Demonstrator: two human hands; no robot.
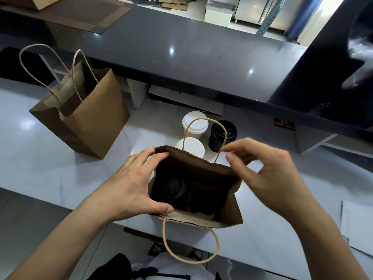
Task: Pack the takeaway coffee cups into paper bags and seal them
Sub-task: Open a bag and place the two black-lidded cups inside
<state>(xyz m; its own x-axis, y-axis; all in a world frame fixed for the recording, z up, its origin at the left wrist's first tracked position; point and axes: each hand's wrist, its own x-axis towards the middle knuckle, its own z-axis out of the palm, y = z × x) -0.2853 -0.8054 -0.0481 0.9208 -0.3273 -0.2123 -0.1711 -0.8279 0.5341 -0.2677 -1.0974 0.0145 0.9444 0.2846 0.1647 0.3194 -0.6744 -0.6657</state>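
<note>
near bag: open brown paper bag point(226, 201) standing on the white bench point(30, 158), mouth up, right below the camera
inside near bag: black-lidded cup point(171, 188) sits in the left half; right half dark, contents hard to tell
left hand: left hand point(129, 186) grips the bag's left rim, fingers on the far corner, thumb curled over the near edge
right hand: right hand point(268, 174) at the bag's far-right rim, blurred; fingers bent and close together just beside the far handle's base, cannot tell if they pinch paper or cord
near bag handles: far handle point(203, 126) loops upright, crossing in front of the cups behind; near handle point(191, 251) hangs down over the bench edge toward the person
loose cups: three on the bench just behind the bag: white-lidded cup point(195, 124) farthest, second white-lidded cup point(190, 147) touching the bag's far wall and partly hidden by it, black cup point(222, 136) to their right
other bag: second brown paper bag point(90, 122) upright at left, well apart, mouth open, both handles up
behind: dark raised counter point(181, 49) runs across beyond the bench; flat brown paper sheet point(84, 15) on it far left
far right: blurred shiny object point(357, 63) on the dark counter, cannot tell what
</note>
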